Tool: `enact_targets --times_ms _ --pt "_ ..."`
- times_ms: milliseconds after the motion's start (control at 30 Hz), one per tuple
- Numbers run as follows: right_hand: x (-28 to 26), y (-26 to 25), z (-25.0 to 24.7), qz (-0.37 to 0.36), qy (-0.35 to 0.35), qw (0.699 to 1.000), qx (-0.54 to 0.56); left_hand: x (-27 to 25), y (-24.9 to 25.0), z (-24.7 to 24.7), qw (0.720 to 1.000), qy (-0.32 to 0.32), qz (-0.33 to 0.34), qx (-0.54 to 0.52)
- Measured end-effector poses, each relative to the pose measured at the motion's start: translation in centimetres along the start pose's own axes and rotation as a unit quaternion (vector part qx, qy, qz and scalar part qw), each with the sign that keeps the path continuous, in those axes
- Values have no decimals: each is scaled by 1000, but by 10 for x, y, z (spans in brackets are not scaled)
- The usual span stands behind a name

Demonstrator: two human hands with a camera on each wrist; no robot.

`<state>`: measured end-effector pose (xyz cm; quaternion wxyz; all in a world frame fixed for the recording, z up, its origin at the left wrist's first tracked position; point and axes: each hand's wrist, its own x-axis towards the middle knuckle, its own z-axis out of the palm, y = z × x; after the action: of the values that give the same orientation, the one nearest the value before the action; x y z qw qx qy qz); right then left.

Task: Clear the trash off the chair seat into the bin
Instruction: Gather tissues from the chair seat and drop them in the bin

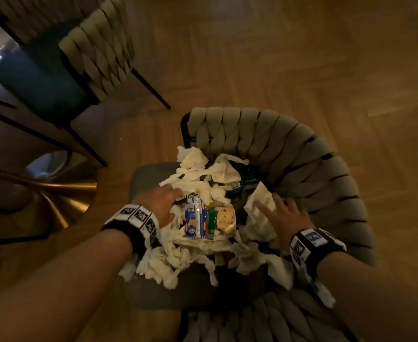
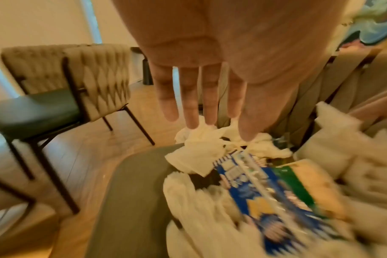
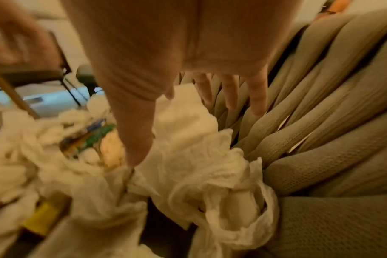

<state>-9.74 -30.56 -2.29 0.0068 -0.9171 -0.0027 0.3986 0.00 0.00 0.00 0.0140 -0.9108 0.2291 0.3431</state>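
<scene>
A heap of crumpled white tissues (image 1: 198, 169) and wrappers covers the dark seat (image 1: 143, 178) of a chair with a woven beige back (image 1: 289, 149). On top lie a blue snack wrapper (image 1: 194, 218), a green wrapper (image 1: 211, 219) and a tan biscuit pack (image 1: 225, 217). My left hand (image 1: 163, 201) hovers over the heap's left side, fingers straight and spread (image 2: 197, 97), holding nothing. My right hand (image 1: 284, 211) reaches over the heap's right side, fingers extended (image 3: 232, 92), thumb on a crumpled tissue (image 3: 188, 139). No bin is visible.
A second woven-back chair with a dark seat (image 1: 42, 80) stands at the upper left on the wooden floor (image 1: 277, 58). A gold curved table base (image 1: 62, 193) and dark metal legs lie at the left. A yellow wrapper (image 3: 42, 214) peeks from under the tissues.
</scene>
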Motion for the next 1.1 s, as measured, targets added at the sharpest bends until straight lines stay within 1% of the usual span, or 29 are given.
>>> enact_targets --times_ms 33,100,167,233,300,367,467,533,600,633,700,800,867,967,1033,1100 --pt "13 3 9 -14 -16 1000 -20 26 -5 1 1000 9 16 20" --pt "34 6 24 -24 -26 998 -56 77 -13 2 997 10 27 66" --pt "48 10 36 -20 -7 998 -59 123 -16 6 995 -15 36 96" --pt "55 13 43 -19 27 999 -43 155 -16 15 991 -40 43 120" --pt "61 18 47 -15 48 998 -32 175 -13 22 989 -63 38 132" --pt "64 21 48 -19 55 998 -39 189 -10 30 988 -63 29 136" --pt "68 21 47 -25 46 998 -34 197 -9 43 991 -5 52 120" --pt "76 20 50 -27 27 999 5 199 -9 47 997 12 57 57" --pt "86 16 52 -32 19 998 45 198 -9 45 999 10 32 -12" --pt "91 13 51 -31 21 997 61 197 -9 44 999 4 17 -30" --pt "98 10 46 -29 32 995 92 190 -12 39 998 -5 7 -59" --pt "100 13 34 -18 57 988 140 172 -23 28 995 23 13 -96" --pt "92 21 25 -1 75 979 189 154 -31 19 991 52 16 -120" --pt "65 32 8 14 144 958 247 115 -42 3 988 79 2 -136" --pt "39 41 -9 37 181 947 261 86 -45 -10 984 103 4 -147" --pt "9 52 -26 38 209 941 262 54 -43 -22 976 140 17 -164"
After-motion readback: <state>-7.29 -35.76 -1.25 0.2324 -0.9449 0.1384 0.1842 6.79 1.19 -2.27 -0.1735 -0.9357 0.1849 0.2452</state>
